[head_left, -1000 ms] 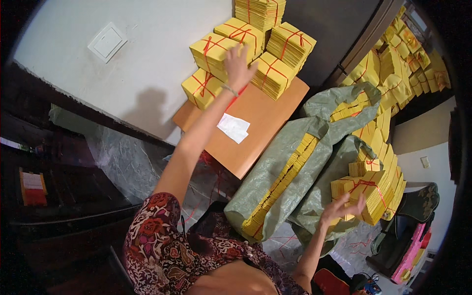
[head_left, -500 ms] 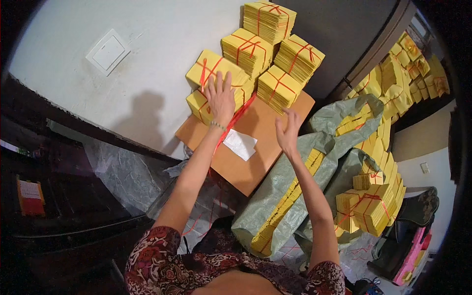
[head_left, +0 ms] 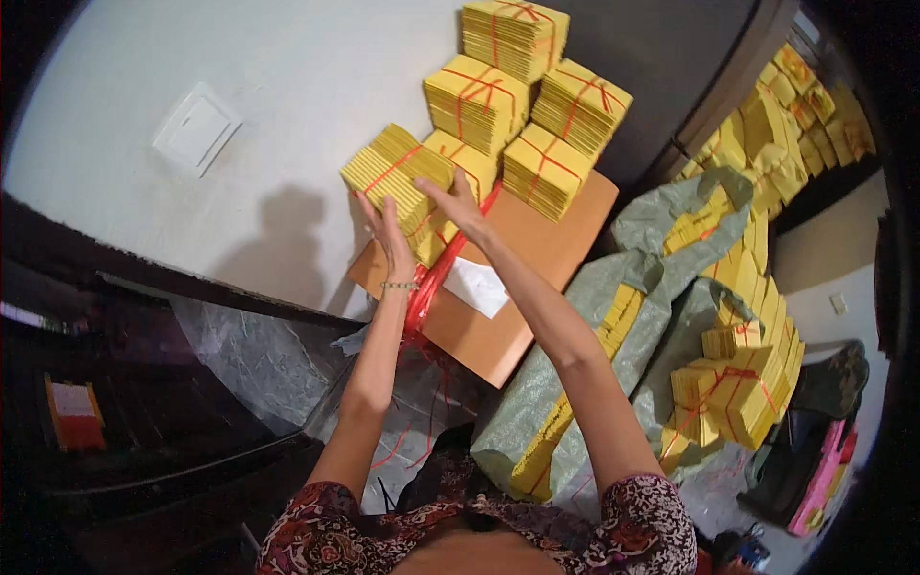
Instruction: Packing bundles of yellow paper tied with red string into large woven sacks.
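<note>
Both hands are on a bundle of yellow paper [head_left: 379, 177] tied with red ribbon, at the left end of the piled bundles. It is tilted, with its layered edges facing up. My left hand [head_left: 391, 240] presses its near side with the fingers extended. From the right, my right hand [head_left: 460, 208] grips it, thumb toward its top. Just under and behind it sits another yellow bundle [head_left: 465, 158], partly hidden by my hands. Red ribbon strands [head_left: 431, 287] hang over the table edge beside my left wrist.
Several more tied bundles [head_left: 517, 43] are stacked against the wall. A white paper slip [head_left: 477, 286] lies on the brown tabletop [head_left: 546, 264]. Right of the table stand green woven sacks [head_left: 508, 431] packed with yellow paper, and loose bundles [head_left: 738, 398] rest beyond them.
My right hand has moved left from beside the table onto the bundle. The bundle has been turned so its edges face up, and my left hand has slid to its near side.
</note>
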A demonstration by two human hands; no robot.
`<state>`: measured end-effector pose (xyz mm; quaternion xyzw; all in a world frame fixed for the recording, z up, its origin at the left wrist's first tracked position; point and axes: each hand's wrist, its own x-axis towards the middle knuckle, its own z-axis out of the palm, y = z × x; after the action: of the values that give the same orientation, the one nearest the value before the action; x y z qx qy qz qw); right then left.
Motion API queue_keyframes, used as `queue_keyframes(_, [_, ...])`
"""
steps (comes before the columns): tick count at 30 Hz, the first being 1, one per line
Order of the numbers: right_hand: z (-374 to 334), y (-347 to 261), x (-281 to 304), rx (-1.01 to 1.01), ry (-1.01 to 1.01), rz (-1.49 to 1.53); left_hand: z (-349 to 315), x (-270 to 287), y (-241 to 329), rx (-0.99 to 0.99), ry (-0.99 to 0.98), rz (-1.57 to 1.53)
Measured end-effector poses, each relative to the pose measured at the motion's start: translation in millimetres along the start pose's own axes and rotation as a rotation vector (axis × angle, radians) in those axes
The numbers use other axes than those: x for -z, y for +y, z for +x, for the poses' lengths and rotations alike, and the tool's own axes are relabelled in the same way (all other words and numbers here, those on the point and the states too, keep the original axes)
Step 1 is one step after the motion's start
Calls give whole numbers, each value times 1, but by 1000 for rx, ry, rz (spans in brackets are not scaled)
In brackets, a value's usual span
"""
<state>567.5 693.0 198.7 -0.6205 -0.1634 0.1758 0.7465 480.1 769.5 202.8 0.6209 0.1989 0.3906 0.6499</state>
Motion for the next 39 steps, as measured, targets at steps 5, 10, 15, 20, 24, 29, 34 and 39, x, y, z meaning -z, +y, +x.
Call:
queue_keyframes(5, [-54,-14,33,327,421,-539,-48,-40,15,100,-141,-346])
queue_keyframes(10, [-179,-67,118,367,574,-680,-159,-74,2,200,-389,-417])
queue_keyframes(15, [-339,-57,220,134,784,-485,-331,-114,34,328,-638,-297])
queue_keyframes(20, [-500,-45,281,-256,1106,-460,-448,-112,50,256,-1033,-178])
queue_keyframes(24, [-573,-29,326,-161,1114,-505,-479,-93,48,422,-1394,-229])
queue_keyframes(29, [-549,-38,309,-130,1206,-673,-389,-83,26,224,-1167,1])
queue_keyframes(34, [-482,-84,272,184,1057,-1342,-196,-61,-52,44,-328,302])
queue_keyframes(39, [-367,-69,227,201,573,-1023,-31,-38,-30,-482,-210,809])
